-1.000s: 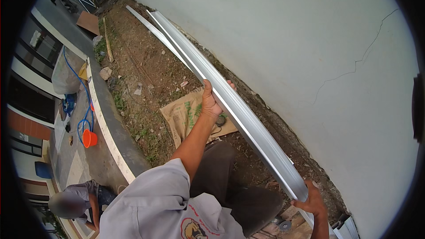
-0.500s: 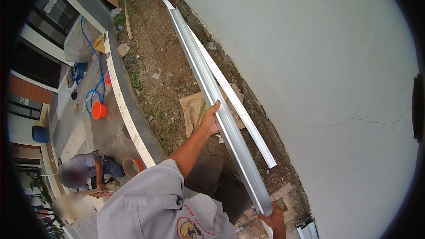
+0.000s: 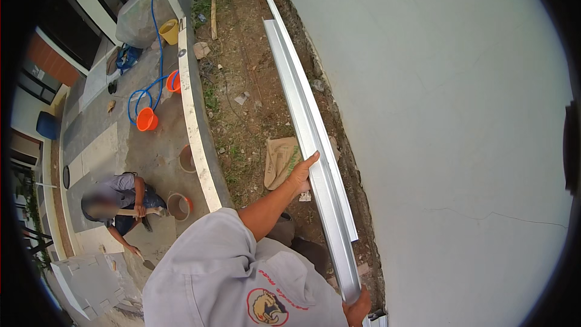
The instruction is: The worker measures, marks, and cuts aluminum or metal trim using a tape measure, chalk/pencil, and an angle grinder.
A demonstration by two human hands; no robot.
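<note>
A long silver metal channel (image 3: 330, 224) slants from the far end of the dirt strip down toward me. My left hand (image 3: 304, 172) is closed around its left edge near the middle, thumb on top. At its near end my right hand (image 3: 358, 307) grips the channel, partly cut off by the lower edge of the picture. Alongside it on the right is a second long pale metal profile (image 3: 270, 1), which reaches farther away and is partly hidden by the held channel.
A tall pale wall (image 3: 454, 115) bounds the right side. Under the channel lies a brown paper sack (image 3: 281, 160) on dirt. Left of a low concrete curb (image 3: 192, 112), a co-worker (image 3: 124, 197) crouches with a trowel, near orange buckets (image 3: 147, 119) and a blue hose (image 3: 161, 63).
My view has shifted, and the held channel now stands steeper and overlaps more of the second profile. Both hands keep their grip. The co-worker's arm now reaches down with a trowel.
</note>
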